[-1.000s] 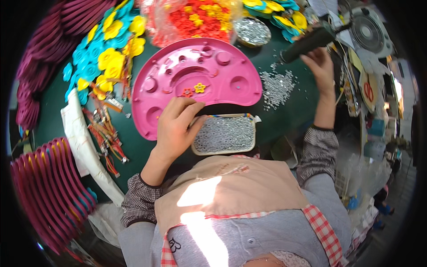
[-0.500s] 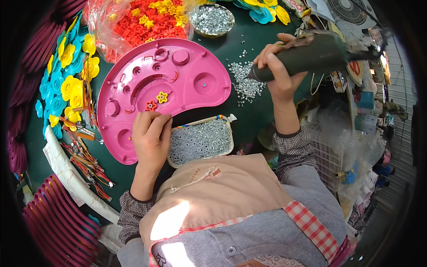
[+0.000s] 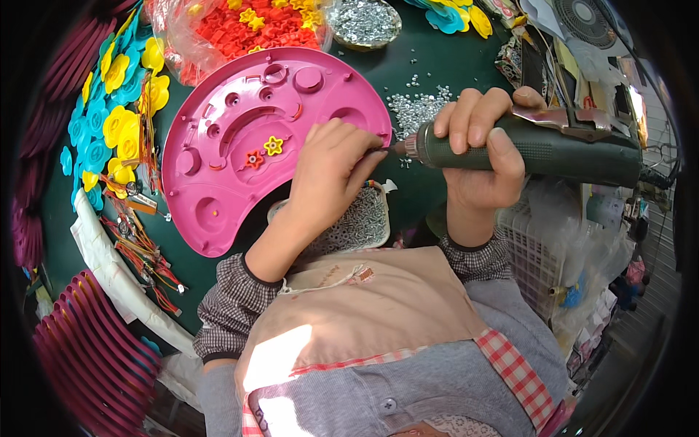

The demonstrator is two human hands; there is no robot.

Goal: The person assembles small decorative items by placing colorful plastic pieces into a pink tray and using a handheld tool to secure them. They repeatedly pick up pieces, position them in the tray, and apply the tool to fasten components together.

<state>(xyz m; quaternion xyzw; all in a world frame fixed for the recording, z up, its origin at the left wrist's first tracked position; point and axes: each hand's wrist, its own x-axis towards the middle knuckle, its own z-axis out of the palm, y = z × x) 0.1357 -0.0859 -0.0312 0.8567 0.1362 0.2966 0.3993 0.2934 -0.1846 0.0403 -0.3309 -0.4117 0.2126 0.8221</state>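
Note:
My right hand (image 3: 480,142) is wrapped round a dark green electric screwdriver (image 3: 582,156), held level with its bit pointing left. At the bit's tip, the fingers of my left hand (image 3: 328,171) are pinched together; whatever small piece they hold is too small to make out. Both lie by the right edge of a pink curved plastic shell (image 3: 193,138). Inside that shell sit a red star (image 3: 254,159) and a yellow star (image 3: 273,146). Under my left wrist, partly hidden, is a tub of small screws and washers (image 3: 364,226).
Small silver pieces (image 3: 419,109) lie loose beyond the screwdriver, near a bowl (image 3: 364,25) of similar pieces. A bag of red and yellow stars (image 3: 269,33) is at the back. Blue and yellow flower shapes (image 3: 116,127), wires (image 3: 142,251) and stacked pink shells (image 3: 98,342) line the left.
My left hand has moved right, from the shell's near edge to the bit. The screwdriver has come down and levelled out. The shell has shifted slightly.

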